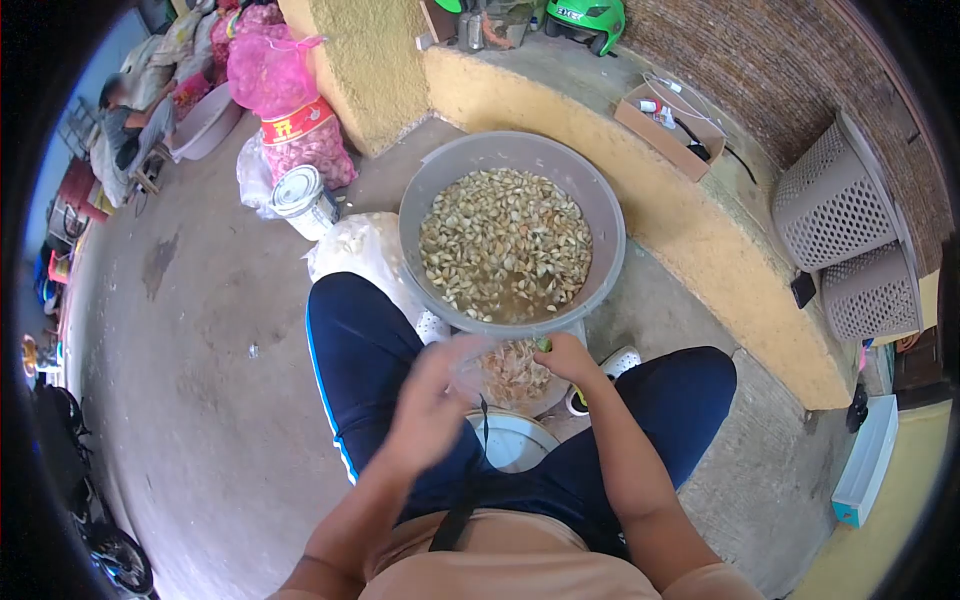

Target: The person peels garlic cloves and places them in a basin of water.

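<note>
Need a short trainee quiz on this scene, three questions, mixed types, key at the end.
1. Multiple choice. Where is the green helmet?
A) inside the large grey tub
B) on the raised ledge
C) on top of the pink mesh bags

2. True or false: the large grey tub holds many pale pieces and some murky liquid.

3. Fill in: the small green item is held in the ____ hand, the less blurred one.

Key: 1 B; 2 true; 3 right (the right hand).
</note>
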{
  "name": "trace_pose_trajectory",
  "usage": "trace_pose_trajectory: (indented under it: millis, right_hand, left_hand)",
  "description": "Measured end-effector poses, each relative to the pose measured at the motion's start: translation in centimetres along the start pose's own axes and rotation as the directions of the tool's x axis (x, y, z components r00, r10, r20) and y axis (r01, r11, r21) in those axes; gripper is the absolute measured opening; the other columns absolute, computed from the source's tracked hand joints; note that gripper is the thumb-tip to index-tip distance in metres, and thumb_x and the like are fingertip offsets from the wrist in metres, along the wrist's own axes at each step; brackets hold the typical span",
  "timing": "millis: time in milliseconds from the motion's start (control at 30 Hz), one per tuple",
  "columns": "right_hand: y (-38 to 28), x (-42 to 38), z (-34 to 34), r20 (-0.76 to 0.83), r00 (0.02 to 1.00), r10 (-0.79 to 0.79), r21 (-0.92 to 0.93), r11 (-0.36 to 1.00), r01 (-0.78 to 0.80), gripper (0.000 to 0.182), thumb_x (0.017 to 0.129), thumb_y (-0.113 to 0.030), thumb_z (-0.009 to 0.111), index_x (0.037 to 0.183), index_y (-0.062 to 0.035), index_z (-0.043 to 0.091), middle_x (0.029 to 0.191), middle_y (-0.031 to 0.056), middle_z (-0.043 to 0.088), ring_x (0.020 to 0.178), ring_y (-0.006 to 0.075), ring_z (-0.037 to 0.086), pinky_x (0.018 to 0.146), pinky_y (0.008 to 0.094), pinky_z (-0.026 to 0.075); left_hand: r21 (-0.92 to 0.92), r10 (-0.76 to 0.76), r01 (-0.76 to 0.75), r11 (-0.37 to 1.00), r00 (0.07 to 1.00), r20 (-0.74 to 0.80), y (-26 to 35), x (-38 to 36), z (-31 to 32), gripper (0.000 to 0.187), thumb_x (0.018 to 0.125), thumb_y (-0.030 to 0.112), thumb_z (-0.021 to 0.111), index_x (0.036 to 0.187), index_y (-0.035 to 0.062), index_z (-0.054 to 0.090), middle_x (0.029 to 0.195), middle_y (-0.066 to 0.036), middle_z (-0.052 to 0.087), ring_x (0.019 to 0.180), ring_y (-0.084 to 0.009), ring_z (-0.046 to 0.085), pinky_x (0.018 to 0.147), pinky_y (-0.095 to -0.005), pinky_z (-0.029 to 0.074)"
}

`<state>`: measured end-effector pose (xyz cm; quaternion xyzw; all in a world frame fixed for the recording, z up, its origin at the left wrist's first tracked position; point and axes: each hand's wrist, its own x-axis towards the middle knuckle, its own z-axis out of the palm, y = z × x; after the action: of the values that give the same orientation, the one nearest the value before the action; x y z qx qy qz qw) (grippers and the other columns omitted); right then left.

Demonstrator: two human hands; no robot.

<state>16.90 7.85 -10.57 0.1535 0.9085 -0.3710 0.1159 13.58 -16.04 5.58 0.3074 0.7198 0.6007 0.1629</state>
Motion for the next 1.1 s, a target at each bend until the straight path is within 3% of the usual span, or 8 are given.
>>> trace_pose_trajectory:
  millis: [33,67,133,233,333,567,767,1100]
  right_hand:
    - [0.4,-0.1,0.3,0.005,1.000,-0.008,0.017,1.000,0.008,0.034,0.062,-0.026,0.060,0.078,0.0041,0.059,0.076,0.0244,0.058,0.074,0.0364,0.057,0.067,0.0413,0.045]
    - [0.6,-0.1,0.4,0.010,1.000,-0.016,0.034,0.999,0.016,0.034,0.062,-0.026,0.060,0.077,0.0042,0.059,0.076,0.0244,0.058,0.074,0.0365,0.057,0.067,0.0413,0.045]
    - [-0.3,-0.4,-0.1,-0.003,1.000,0.015,0.008,1.000,-0.015,0.033,0.062,-0.026,0.060,0.076,0.0040,0.059,0.076,0.0241,0.058,0.074,0.0368,0.056,0.067,0.0413,0.044]
    - [-1.4,-0.7,-0.9,-0.001,1.000,0.028,0.030,0.999,-0.028,0.033,0.062,-0.025,0.060,0.077,0.0036,0.059,0.076,0.0236,0.058,0.074,0.0370,0.056,0.068,0.0415,0.044]
    - [-1.0,-0.5,-1.0,0.001,1.000,0.010,0.051,0.999,-0.010,0.033,0.062,-0.025,0.059,0.080,0.0027,0.059,0.078,0.0232,0.058,0.075,0.0369,0.055,0.068,0.0418,0.043]
    - [-1.2,-0.4,-1.1,-0.009,1.000,-0.028,0.043,0.999,0.029,0.033,0.066,-0.023,0.058,0.087,0.0019,0.058,0.077,0.0231,0.057,0.074,0.0361,0.056,0.067,0.0393,0.043]
    - [-1.7,-0.4,-1.2,0.046,0.999,0.015,0.035,0.999,-0.017,0.032,0.063,-0.023,0.059,0.083,0.0016,0.058,0.080,0.0226,0.058,0.078,0.0367,0.055,0.070,0.0412,0.043]
    - [-1.5,-0.3,-1.2,-0.027,0.998,-0.048,0.018,0.999,0.049,0.030,0.063,-0.020,0.059,0.082,0.0031,0.058,0.076,0.0229,0.058,0.074,0.0369,0.056,0.066,0.0406,0.044]
  left_hand:
    - [-0.429,-0.031,0.112,0.896,0.981,0.193,4.2,0.8,2.2,0.028,0.085,0.018,0.045,0.107,0.0034,0.052,0.109,-0.009,0.048,0.103,-0.0202,0.045,0.090,-0.0327,0.032]
    - [-0.619,0.056,0.195,0.761,0.930,0.362,7.7,1.4,4.2,0.028,0.085,0.018,0.045,0.107,0.0035,0.052,0.109,-0.009,0.048,0.103,-0.0201,0.045,0.090,-0.0327,0.032]
    - [-0.768,0.374,0.312,0.559,0.732,0.570,13.6,1.3,8.1,0.028,0.085,0.018,0.045,0.107,0.0036,0.052,0.109,-0.009,0.048,0.103,-0.0201,0.045,0.090,-0.0327,0.032]
    - [-0.806,0.592,0.379,0.454,0.549,0.591,17.3,0.6,11.3,0.028,0.085,0.019,0.045,0.107,0.0037,0.052,0.109,-0.009,0.048,0.103,-0.0201,0.045,0.090,-0.0326,0.032]
    - [-0.808,0.634,0.401,0.432,0.502,0.588,18.1,0.4,12.4,0.028,0.085,0.019,0.045,0.107,0.0038,0.052,0.109,-0.009,0.049,0.102,-0.0200,0.045,0.089,-0.0326,0.032]
    - [-0.800,0.648,0.411,0.437,0.472,0.597,18.1,0.5,12.9,0.028,0.084,0.019,0.045,0.107,0.0042,0.052,0.108,-0.009,0.049,0.102,-0.0199,0.046,0.088,-0.0325,0.033]
    - [-0.801,0.663,0.416,0.430,0.456,0.593,18.0,0.6,13.0,0.027,0.084,0.019,0.046,0.107,0.0045,0.052,0.108,-0.008,0.049,0.102,-0.0198,0.046,0.088,-0.0325,0.033]
    - [-0.792,0.679,0.421,0.441,0.421,0.602,18.8,0.4,13.9,0.027,0.084,0.019,0.046,0.106,0.0050,0.052,0.108,-0.008,0.050,0.101,-0.0197,0.047,0.087,-0.0324,0.033]
